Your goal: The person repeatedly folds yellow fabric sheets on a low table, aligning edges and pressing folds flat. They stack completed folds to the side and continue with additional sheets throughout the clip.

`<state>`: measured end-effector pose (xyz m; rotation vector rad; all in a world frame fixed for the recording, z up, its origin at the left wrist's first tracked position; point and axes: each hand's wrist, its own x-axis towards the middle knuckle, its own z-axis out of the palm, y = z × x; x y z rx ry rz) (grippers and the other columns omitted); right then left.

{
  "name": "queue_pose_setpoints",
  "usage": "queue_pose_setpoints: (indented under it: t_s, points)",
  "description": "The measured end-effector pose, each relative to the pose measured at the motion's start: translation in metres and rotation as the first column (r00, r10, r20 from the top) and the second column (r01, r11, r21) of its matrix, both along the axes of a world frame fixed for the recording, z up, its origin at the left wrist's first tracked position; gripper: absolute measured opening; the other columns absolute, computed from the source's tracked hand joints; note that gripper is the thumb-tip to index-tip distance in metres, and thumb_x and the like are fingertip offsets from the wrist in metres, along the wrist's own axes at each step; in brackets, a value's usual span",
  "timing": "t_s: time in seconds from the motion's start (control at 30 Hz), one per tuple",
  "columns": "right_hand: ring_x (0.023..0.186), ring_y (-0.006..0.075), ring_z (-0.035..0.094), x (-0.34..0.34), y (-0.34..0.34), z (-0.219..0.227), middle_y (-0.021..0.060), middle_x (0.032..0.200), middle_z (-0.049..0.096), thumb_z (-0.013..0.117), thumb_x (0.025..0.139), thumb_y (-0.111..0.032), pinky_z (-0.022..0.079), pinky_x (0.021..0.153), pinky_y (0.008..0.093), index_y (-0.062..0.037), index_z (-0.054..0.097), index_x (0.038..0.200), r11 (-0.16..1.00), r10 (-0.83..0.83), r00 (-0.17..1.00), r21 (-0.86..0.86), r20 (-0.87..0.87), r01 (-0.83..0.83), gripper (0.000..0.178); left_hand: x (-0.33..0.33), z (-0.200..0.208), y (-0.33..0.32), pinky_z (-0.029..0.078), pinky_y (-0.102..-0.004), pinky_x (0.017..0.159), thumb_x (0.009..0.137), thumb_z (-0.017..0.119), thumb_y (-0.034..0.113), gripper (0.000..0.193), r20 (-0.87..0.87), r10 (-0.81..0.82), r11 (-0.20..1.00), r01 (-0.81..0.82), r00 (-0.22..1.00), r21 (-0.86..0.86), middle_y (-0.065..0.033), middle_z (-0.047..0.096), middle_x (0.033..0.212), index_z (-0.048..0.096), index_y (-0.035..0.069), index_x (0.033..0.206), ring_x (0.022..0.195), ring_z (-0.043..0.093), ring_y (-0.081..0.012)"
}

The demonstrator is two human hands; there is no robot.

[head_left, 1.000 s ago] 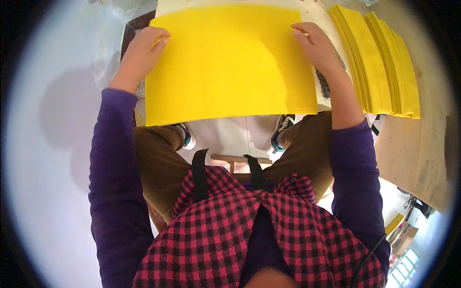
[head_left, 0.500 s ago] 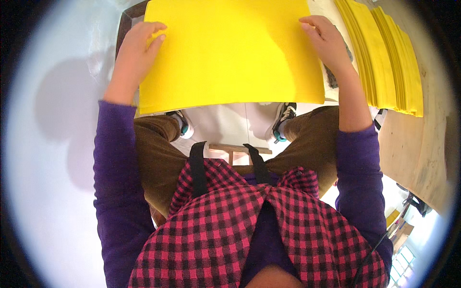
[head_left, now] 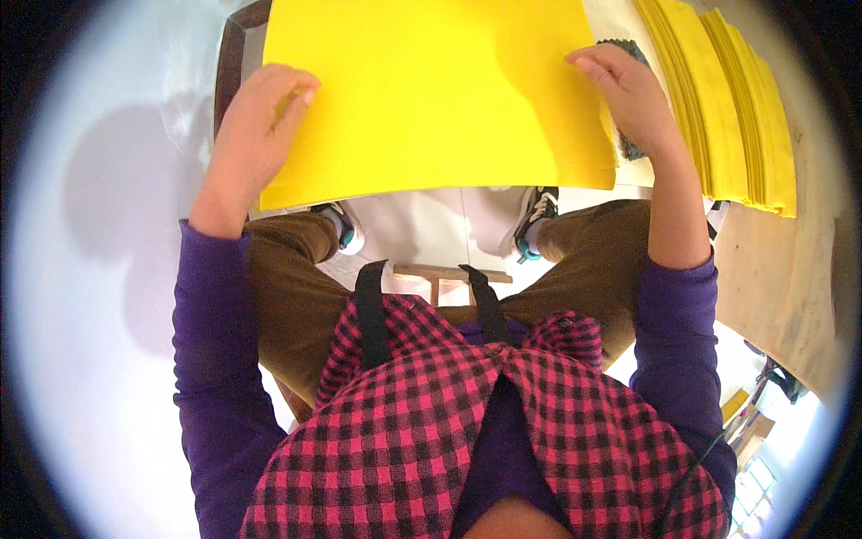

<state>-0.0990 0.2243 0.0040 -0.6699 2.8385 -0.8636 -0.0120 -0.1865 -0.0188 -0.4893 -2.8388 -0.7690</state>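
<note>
A broad yellow cloth [head_left: 431, 117] lies flat in front of me, its near edge above my knees. Over its left side is my left hand [head_left: 260, 121], fingers loosely curved, with a small gap between thumb and forefinger. My right hand [head_left: 633, 99] hovers at or rests on the right side, thumb close beside the bent forefinger. I see nothing held in either hand, and whether the fingertips touch the cloth is hard to tell. Partly behind my right hand is a dark, rough-textured block [head_left: 634, 148], lying along the cloth's right edge.
Folded yellow cloths [head_left: 718, 108] lie stacked in rows on a wooden table [head_left: 763, 278] to the right. A dark frame edge [head_left: 231, 63] borders the work surface at left, beside a pale wall [head_left: 117, 269]. A wooden crosspiece [head_left: 458, 272] shows between my legs.
Both hands have drawn back toward me over the cloth, the right also slightly rightward. More of the dark block and of the left frame edge now shows.
</note>
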Motion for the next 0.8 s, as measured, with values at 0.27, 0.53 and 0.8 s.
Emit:
queue_pose_setpoints:
  t_s: [0.27, 0.53, 0.8]
  points:
    - [0.103, 0.033, 0.058, -0.03, -0.014, -0.017, 0.0182, 0.11, 0.062, 0.054, 0.092, -0.027, 0.045, 0.091, 0.0378, -0.0006, 0.061, 0.109, 0.997, -0.065, 0.941, 0.027, -0.331, 0.079, 0.033, -0.03, -0.008, 0.001, 0.041, -0.0399, 0.097, 0.09, 0.055, 0.014, 0.023, -0.151, -0.006, 0.998, -0.003, 0.989, -0.063, -0.0166, 0.059, 0.112, 0.06, 0.002, 0.109, 0.109, 0.053, -0.0335]
    - [0.113, 0.031, 0.053, -0.011, -0.029, -0.001, 0.0157, 0.12, 0.056, 0.058, 0.09, -0.016, 0.04, 0.098, 0.0364, -0.0025, 0.058, 0.114, 0.996, -0.023, 0.971, -0.088, -0.237, 0.002, 0.028, -0.037, 0.026, 0.018, 0.043, -0.0389, 0.092, 0.087, 0.057, 0.01, 0.019, -0.054, -0.012, 0.991, 0.019, 0.998, 0.131, -0.0156, 0.06, 0.106, 0.06, 0.001, 0.104, 0.104, 0.054, -0.0345]
    - [0.115, 0.0348, 0.049, -0.032, -0.028, -0.014, 0.0177, 0.119, 0.056, 0.058, 0.089, -0.024, 0.039, 0.099, 0.0402, -0.0001, 0.059, 0.112, 0.997, -0.078, 0.97, -0.027, -0.23, 0.074, 0.033, -0.069, 0.012, 0.037, 0.041, -0.0378, 0.096, 0.087, 0.058, 0.008, 0.021, -0.049, -0.064, 0.997, 0.062, 0.997, -0.048, -0.0148, 0.057, 0.113, 0.059, 0.002, 0.107, 0.109, 0.052, -0.0324]
